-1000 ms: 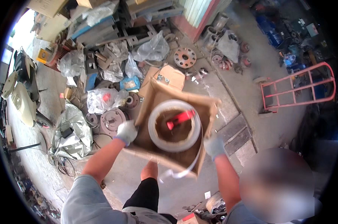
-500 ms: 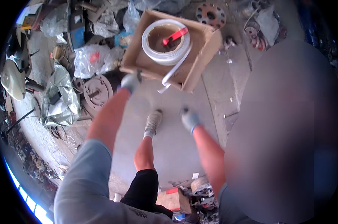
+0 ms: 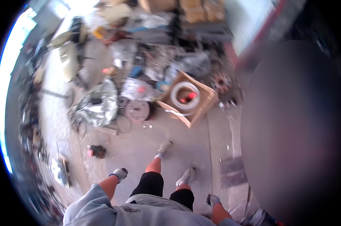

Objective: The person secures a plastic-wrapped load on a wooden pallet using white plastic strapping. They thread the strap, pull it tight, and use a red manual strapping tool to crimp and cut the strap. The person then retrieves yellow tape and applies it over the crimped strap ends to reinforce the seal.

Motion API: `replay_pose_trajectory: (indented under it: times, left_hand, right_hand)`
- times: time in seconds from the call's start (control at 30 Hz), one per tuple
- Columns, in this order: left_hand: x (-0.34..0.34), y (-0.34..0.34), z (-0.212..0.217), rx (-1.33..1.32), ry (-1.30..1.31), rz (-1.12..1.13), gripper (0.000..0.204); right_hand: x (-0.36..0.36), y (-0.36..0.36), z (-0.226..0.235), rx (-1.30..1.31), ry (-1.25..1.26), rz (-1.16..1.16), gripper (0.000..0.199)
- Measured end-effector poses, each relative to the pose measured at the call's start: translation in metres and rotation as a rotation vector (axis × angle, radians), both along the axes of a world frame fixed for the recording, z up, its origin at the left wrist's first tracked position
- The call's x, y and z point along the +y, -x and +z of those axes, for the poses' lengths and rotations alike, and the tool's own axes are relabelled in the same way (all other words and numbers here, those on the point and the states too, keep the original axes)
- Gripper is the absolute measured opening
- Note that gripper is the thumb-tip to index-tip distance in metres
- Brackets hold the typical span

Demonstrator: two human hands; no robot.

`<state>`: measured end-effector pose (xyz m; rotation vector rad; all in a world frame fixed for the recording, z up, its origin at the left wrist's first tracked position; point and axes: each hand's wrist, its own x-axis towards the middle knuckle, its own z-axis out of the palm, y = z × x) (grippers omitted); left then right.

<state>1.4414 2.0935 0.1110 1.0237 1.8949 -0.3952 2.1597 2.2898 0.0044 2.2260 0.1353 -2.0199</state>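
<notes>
At left, a crumpled silvery sheet [image 3: 99, 101] is passed; nearer, the gloved left hand [image 3: 119, 173] is held low, nothing seen gripped, its finger opening impossible to tell. And now the cardboard box [image 3: 202, 111] has been let go! It's seated on the far floor [image 3: 195, 148], its left corner just beside a round metal part [image 3: 137, 110], white strap roll [image 3: 173, 96] and red tool [image 3: 192, 95] carried inside: both hands are freed. Room is offered between box and shoes [image 3: 164, 148]. Near right, the right hand [image 3: 213, 199] is seen partly opened, apparently unladen; far right, the box is bordered by a holed disc [image 3: 221, 82].
</notes>
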Motion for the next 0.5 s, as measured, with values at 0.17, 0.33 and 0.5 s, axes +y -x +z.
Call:
replay_pose_trajectory:
  times: [0.17,0.33,0.5]
  left_hand:
    - [-0.149,-0.077,0.15,0.154,-0.21,0.924,0.028]
    - [-0.235,-0.207,0.243,0.104,-0.19,1.135,0.033]
    - [-0.352,-0.357,0.222,0.141,-0.013,1.262,0.041]
  right_hand:
    - [0.107,-0.097,0.061,-0.014,-0.081,0.337,0.032]
    - [0.186,0.029,0.124,0.022,-0.213,0.853,0.029]
    - [0.177,0.225,0.165,0.201,-0.377,1.364,0.036]
